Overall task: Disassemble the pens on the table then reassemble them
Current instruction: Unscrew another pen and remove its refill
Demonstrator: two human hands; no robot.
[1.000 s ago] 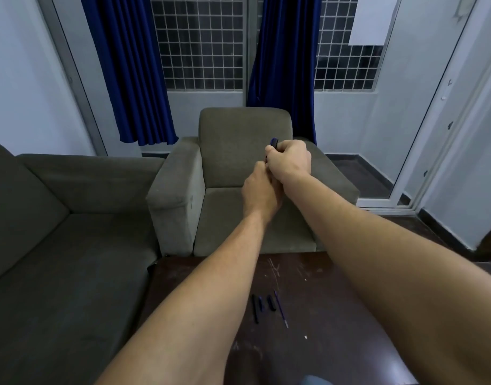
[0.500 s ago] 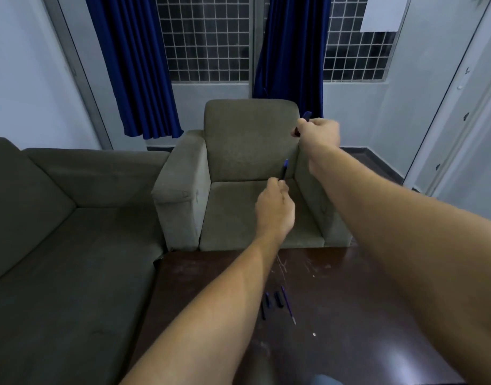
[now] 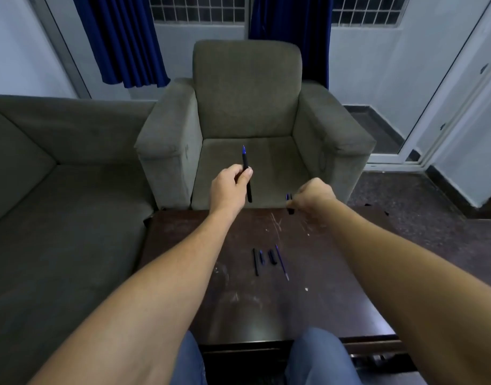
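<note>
My left hand (image 3: 229,188) grips an uncapped black pen (image 3: 246,173) near its middle, blue tip pointing up, above the far edge of the table. My right hand (image 3: 313,196) is closed on the pen's cap (image 3: 289,203), a short dark piece with a blue end, just over the table's far edge. The two hands are apart. On the dark wooden table (image 3: 336,287) lie several parts of another pen in a row: a black barrel (image 3: 255,262), two short dark pieces (image 3: 262,257) (image 3: 272,257) and a thin blue refill (image 3: 282,262).
A grey armchair (image 3: 247,115) stands right behind the table. A grey sofa (image 3: 58,190) runs along the left. My knees in blue jeans (image 3: 319,354) are at the table's near edge. Blue curtains and a glass door lie beyond.
The hands, joined on the pen a second ago, have pulled apart: the left keeps the pen body, the right has drawn the cap off and dropped toward the table. The view has tilted down.
</note>
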